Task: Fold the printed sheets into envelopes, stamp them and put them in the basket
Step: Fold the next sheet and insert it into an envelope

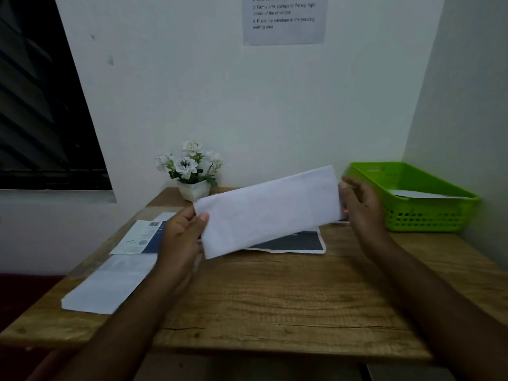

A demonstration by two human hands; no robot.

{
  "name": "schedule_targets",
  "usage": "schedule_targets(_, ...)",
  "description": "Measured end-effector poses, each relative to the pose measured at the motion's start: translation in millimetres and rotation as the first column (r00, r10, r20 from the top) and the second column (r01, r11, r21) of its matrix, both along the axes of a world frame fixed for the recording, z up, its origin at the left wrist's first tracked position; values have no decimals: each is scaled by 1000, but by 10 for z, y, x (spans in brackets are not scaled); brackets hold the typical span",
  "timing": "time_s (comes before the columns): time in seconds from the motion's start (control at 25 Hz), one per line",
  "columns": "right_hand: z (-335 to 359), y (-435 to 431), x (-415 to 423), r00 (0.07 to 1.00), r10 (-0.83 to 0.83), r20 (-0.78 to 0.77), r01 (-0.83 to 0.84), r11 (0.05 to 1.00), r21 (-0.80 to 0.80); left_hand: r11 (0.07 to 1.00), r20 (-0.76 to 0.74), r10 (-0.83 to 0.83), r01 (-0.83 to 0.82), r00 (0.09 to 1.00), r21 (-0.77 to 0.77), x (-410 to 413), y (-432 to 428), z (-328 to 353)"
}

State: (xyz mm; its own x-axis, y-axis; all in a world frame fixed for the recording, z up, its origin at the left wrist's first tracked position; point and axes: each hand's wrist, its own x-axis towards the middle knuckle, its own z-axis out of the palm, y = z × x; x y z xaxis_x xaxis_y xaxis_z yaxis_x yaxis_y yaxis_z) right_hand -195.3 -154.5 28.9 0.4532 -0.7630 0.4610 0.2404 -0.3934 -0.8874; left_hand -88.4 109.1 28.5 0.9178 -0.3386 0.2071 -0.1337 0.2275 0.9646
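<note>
Holding one folded envelope (270, 213) over the table (275, 298), left hand (180, 237) and right hand (361, 206) pinching its ends, we note one white piece (420, 194) already in the basket (428, 217), no stamp visible, printed sheets (140, 237) unfolded

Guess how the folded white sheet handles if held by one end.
Probably light and floppy: the folded sheet spans straight with the left hand and right hand holding opposite ends. One-ended, it likely droops. Smooth paper may slip from loose fingers.
</note>
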Motion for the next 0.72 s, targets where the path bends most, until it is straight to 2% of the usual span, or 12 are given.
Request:
schedule_targets(0.08, 46, 51, -16, 974, 176, -144, -147, 970, 192, 999, -1, 16, -16, 1000, 34, 43, 111, 2)
schedule_targets(0.24, 44, 123, -168, 921, 343, -182, -295, 923, 248, 980, 15, 102, -103, 995, 171, 106, 253, -43)
schedule_targets(0.32, -17, 158, -309, 893, 364, -263, -316, 926, 206, 973, -11, 74, -69, 997, 221, 135, 307, -106)
schedule_targets(0.48, -110, 192, -618, 828, 396, -398, -323, 916, 239, 921, -75, -126, 145, 989, 360, 65, 384, -148)
schedule_targets(0.72, -44, 193, -984, 801, 306, -515, -241, 952, 190, 844, -51, -171, 173, 984, 507, 39, 375, -105)
